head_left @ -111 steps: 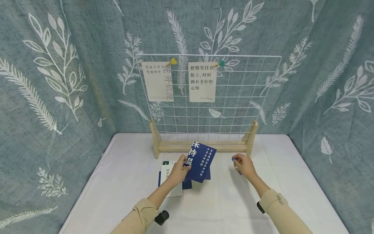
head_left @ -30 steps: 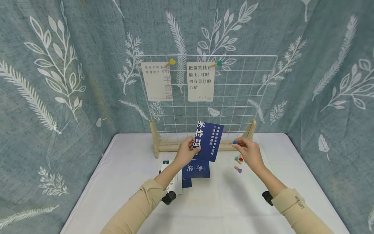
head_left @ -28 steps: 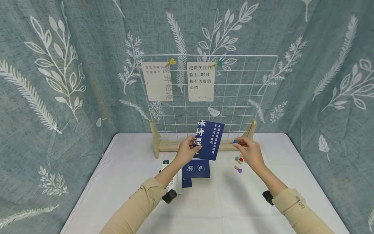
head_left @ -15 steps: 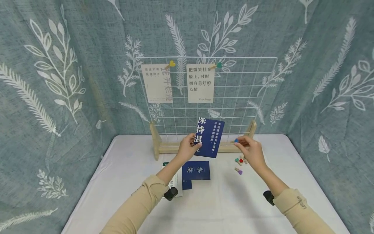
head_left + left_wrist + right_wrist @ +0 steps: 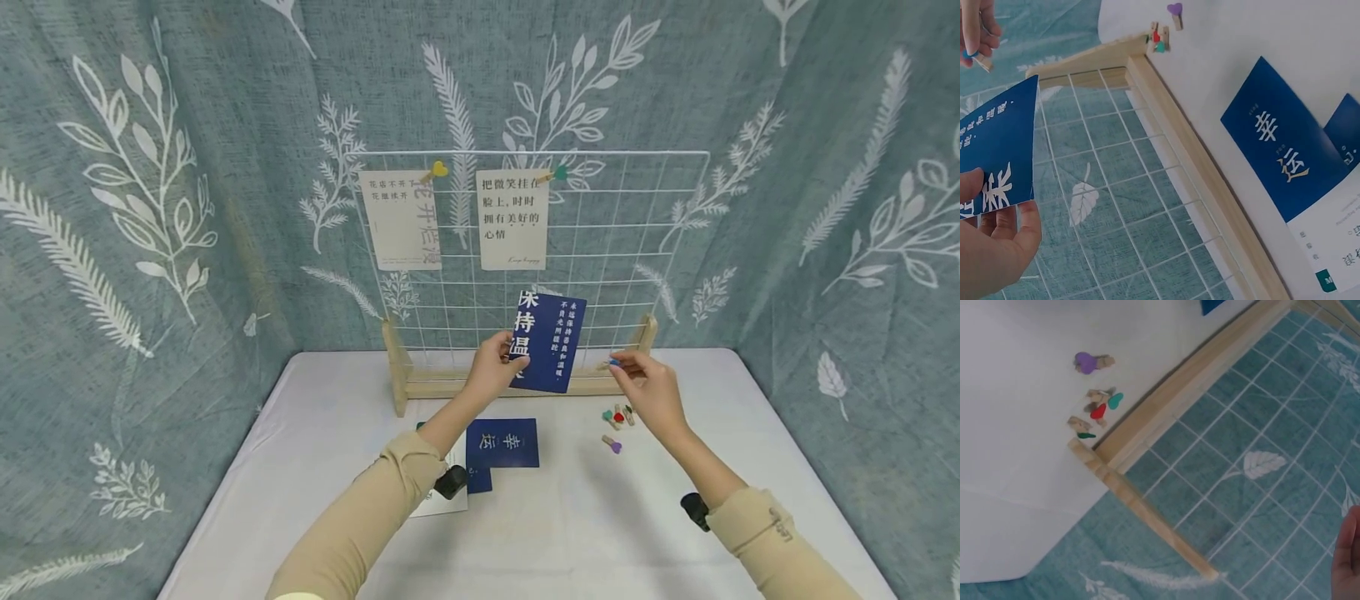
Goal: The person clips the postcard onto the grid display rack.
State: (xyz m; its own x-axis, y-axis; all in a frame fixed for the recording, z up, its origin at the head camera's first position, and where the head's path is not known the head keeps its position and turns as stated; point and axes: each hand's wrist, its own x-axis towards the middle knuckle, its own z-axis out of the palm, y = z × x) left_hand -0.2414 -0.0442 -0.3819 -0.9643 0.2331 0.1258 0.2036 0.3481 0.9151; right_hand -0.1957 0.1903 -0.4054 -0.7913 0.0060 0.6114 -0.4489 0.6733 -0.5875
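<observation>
My left hand (image 5: 491, 367) pinches a dark blue postcard (image 5: 551, 346) with white Chinese characters, thumb in front and fingers behind. The card is raised, slightly tilted, before the lower part of a white wire grid rack (image 5: 637, 152). To its right, my right hand (image 5: 651, 392) pinches a small wooden clothespin with a blue heart (image 5: 614, 362), apart from the card. In the left wrist view the postcard (image 5: 997, 137) and the clothespin (image 5: 984, 62) both show. Only the edge of my right hand (image 5: 1347, 556) shows in the right wrist view; its clothespin is out of that view.
Two pale postcards, left (image 5: 401, 221) and right (image 5: 513, 221), hang on the grid by yellow (image 5: 439, 169) and green (image 5: 560, 172) heart clips. Blue (image 5: 517, 442) and white (image 5: 450, 502) cards lie on the table. Several clothespins, including a purple-heart one (image 5: 615, 447), lie at right.
My left hand has lifted the blue postcard up and to the right, toward the grid. My right hand has raised the blue-heart clothespin from near the table.
</observation>
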